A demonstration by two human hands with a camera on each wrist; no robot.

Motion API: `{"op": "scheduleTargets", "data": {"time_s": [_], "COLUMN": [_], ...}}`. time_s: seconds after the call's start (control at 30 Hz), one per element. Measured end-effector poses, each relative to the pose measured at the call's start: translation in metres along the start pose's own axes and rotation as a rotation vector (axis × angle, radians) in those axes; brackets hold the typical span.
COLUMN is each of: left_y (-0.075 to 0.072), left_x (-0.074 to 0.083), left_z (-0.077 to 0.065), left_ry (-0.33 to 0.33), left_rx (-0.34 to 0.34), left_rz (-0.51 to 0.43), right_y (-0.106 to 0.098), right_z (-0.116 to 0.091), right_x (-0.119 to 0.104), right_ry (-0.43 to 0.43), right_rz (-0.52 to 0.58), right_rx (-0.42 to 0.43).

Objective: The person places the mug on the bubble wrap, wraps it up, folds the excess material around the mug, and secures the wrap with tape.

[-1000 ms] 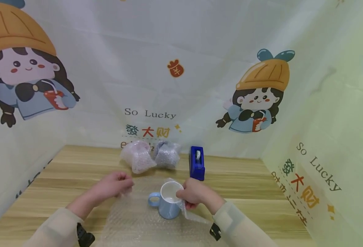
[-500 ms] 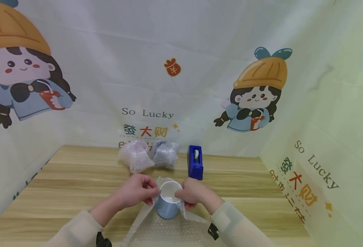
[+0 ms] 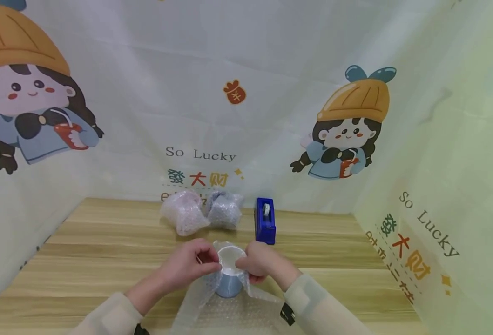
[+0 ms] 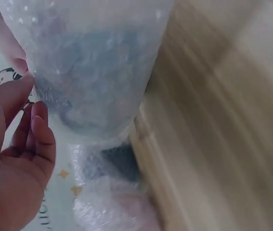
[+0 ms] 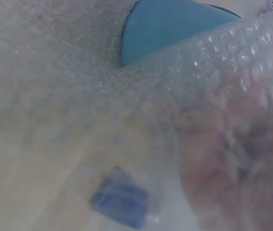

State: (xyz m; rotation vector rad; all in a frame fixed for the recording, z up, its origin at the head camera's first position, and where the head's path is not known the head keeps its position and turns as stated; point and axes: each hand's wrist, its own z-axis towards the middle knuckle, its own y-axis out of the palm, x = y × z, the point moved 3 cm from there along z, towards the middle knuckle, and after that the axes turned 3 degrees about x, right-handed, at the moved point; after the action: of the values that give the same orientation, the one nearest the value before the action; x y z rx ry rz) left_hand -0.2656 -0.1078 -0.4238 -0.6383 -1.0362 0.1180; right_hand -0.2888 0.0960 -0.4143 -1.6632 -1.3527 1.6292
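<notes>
A light blue mug (image 3: 228, 284) with a white inside stands upright on a sheet of bubble wrap (image 3: 229, 316), which is folded up around its sides. At the mug's left rim my left hand (image 3: 189, 264) pinches the wrap's edge between thumb and fingers; the left wrist view shows that pinch against the wrapped side (image 4: 93, 82). My right hand (image 3: 267, 263) grips the wrap at the right rim, its thumb over the mug's edge. In the right wrist view the blue mug (image 5: 170, 31) shows past the wrap, and my right hand (image 5: 237, 159) is blurred behind it. The handle is hidden.
Two bubble-wrapped bundles (image 3: 185, 213) stand at the back of the wooden table (image 3: 334, 288), left of a blue tape dispenser (image 3: 265, 221). A printed cloth backdrop (image 3: 271, 139) encloses the back and sides.
My left hand has moved right to the mug, bringing the left part of the wrap up over the handle and side. My right hand has stayed at the right rim.
</notes>
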Motion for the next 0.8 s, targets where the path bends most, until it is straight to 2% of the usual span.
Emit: {"op": "scheduleTargets", "data": {"time_s": [0.1,0.17,0.2,0.27,0.33,0.53,0.7,0.8], "left_y": [-0.001,-0.001,-0.001,-0.001,-0.001,0.000,0.009,0.012], "left_x": [0.010,0.014,0.016,0.018,0.018,0.019,0.024,0.025], "left_z": [0.002,0.001,0.001,-0.001,-0.003,-0.005,-0.003,-0.003], "left_ry": [0.328,0.521,0.597,0.681,0.698,0.634,0.698,0.712], "left_rx": [0.043,0.055,0.051,0.035,0.009,-0.072,-0.095,-0.086], "left_rz": [0.236,0.345,0.382,0.429,0.478,0.633,0.834,0.862], "right_y": [-0.002,-0.003,-0.003,-0.003,-0.002,-0.002,-0.001,0.000], "right_z": [0.000,0.000,0.000,0.001,0.001,-0.001,-0.003,-0.003], "right_x": [-0.001,-0.001,-0.001,-0.002,-0.002,-0.004,-0.004,-0.004], "right_ry": [-0.007,-0.007,-0.005,-0.006,-0.008,0.005,0.023,0.029], "right_rz": [-0.007,-0.016,-0.017,-0.019,-0.014,0.022,0.033,0.033], "right_rx": [0.003,0.002,-0.001,-0.006,-0.007,-0.010,-0.011,-0.015]}}
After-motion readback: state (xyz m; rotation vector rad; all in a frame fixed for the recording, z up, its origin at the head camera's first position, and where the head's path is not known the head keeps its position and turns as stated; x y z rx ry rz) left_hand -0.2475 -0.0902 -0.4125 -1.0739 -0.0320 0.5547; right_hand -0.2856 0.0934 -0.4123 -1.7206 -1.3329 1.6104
